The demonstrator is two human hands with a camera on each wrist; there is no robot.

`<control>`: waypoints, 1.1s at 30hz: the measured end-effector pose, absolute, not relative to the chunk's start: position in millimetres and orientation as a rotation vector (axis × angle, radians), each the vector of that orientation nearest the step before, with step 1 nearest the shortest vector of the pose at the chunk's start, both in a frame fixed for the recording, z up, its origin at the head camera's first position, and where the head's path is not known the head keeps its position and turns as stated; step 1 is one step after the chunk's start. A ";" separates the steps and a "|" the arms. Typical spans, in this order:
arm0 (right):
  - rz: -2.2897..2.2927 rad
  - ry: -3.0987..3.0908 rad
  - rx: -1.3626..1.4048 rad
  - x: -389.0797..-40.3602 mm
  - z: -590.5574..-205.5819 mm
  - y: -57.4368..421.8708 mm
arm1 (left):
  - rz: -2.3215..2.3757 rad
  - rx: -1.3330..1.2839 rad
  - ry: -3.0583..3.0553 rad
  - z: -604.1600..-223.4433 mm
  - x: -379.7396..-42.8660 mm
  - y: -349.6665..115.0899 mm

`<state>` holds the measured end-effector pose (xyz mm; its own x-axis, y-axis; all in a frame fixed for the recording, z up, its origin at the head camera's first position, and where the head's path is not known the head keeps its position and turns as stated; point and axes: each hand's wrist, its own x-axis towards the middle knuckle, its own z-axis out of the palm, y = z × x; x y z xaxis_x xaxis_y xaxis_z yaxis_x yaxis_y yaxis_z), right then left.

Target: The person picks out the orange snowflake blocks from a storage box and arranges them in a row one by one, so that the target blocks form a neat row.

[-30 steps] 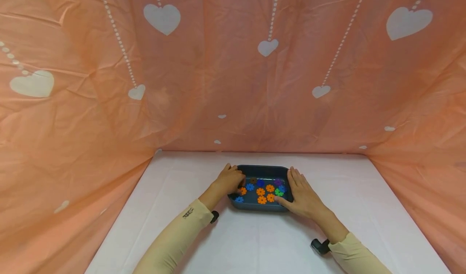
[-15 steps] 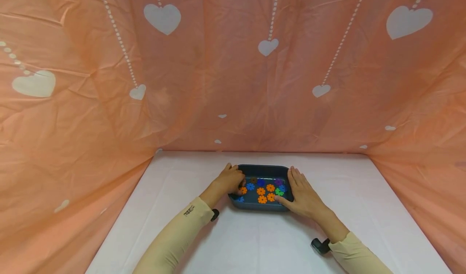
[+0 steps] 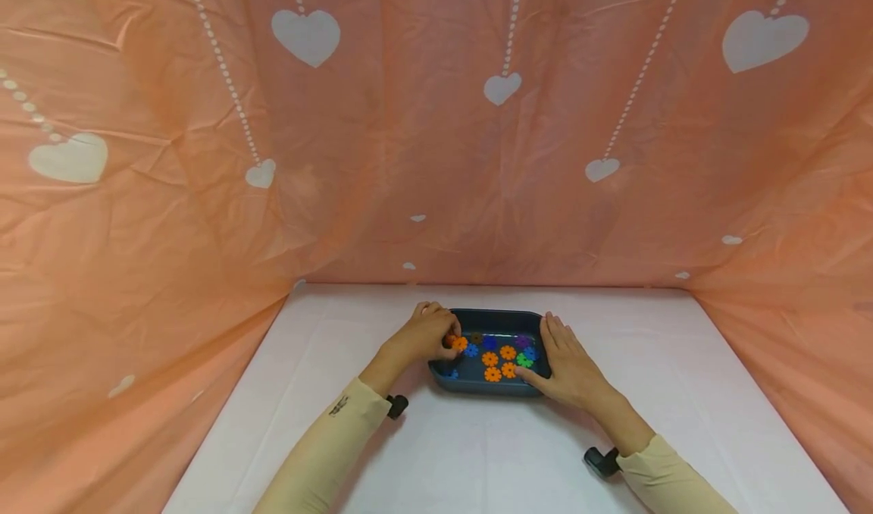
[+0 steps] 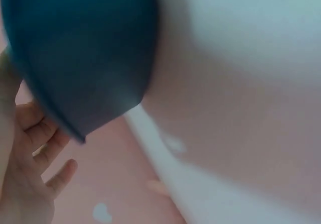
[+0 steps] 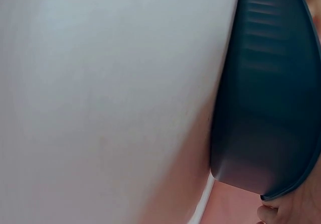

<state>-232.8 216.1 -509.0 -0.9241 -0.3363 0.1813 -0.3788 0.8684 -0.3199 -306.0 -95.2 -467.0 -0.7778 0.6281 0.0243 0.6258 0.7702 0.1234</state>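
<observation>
A dark blue-grey rectangular tray (image 3: 480, 387) holds several flower-shaped plastic pieces in orange, blue, green, purple and brown. At its left end, my left hand (image 3: 423, 338) has curled fingers and thumb around an orange flower-shaped piece (image 3: 460, 343) over the tray. More orange shows right behind that piece, partly hidden by the fingers. My right hand (image 3: 571, 370) lies along the right rim with straight fingers, its thumb reaching inward beside a green flower-shaped piece (image 3: 524, 360). Each wrist view shows mostly the tray's outer wall (image 4: 85, 63), with fingers beyond its rim.
Under the tray is a table with a white cover (image 3: 477, 453). An orange curtain (image 3: 436, 158) with white hearts closes off the back and both sides. A small black device (image 3: 602, 462) is worn at the right wrist, and another (image 3: 398, 406) at the left.
My left hand has risen slightly and shifted back from deeper in the tray, bringing the orange flower-shaped piece up in its fingers. The right hand has stayed on the rim.
</observation>
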 end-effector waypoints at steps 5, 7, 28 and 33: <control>0.540 -2.909 0.567 -233.4 -510.5 215.8 | 0.363 1.017 2.940 -457.9 -304.2 -110.1; 0.541 -2.907 0.572 -233.8 -510.9 215.5 | 0.411 0.991 2.947 -454.5 -303.3 -117.3; 0.582 -2.930 0.555 -231.6 -507.6 215.0 | 0.739 0.738 2.874 -458.2 -299.3 -181.3; 0.589 -2.915 0.566 -231.3 -507.7 213.5 | 0.736 0.696 2.833 -467.3 -297.9 -185.1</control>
<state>-231.3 213.5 -507.7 -0.9237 -0.3368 0.1825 -0.3812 0.8549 -0.3518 -297.9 -185.1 -467.3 -0.8846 0.4663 -0.0120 0.4014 0.7742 0.4893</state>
